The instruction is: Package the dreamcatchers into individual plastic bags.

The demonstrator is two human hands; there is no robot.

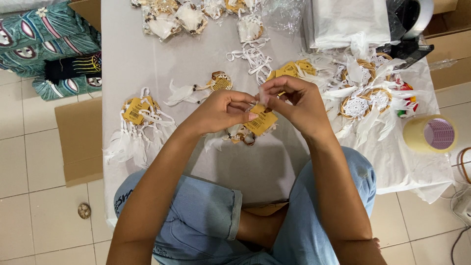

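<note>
My left hand (221,112) pinches a yellow paper tag (261,120) that belongs to a small dreamcatcher (239,135) with white feathers, which hangs under both hands. My right hand (294,103) grips the top of the same piece, fingertips closed on a thin white loop beside the tag. Both hands meet above the white table sheet (245,167), close to my knees in blue jeans.
Finished tagged dreamcatchers lie left (140,120) and centre (206,88). An untagged pile of wicker hoops (365,91) sits to the right. A tape roll (431,133) stands at the right edge. Bagged pieces (169,17) line the far side. Cardboard (78,140) lies on the floor.
</note>
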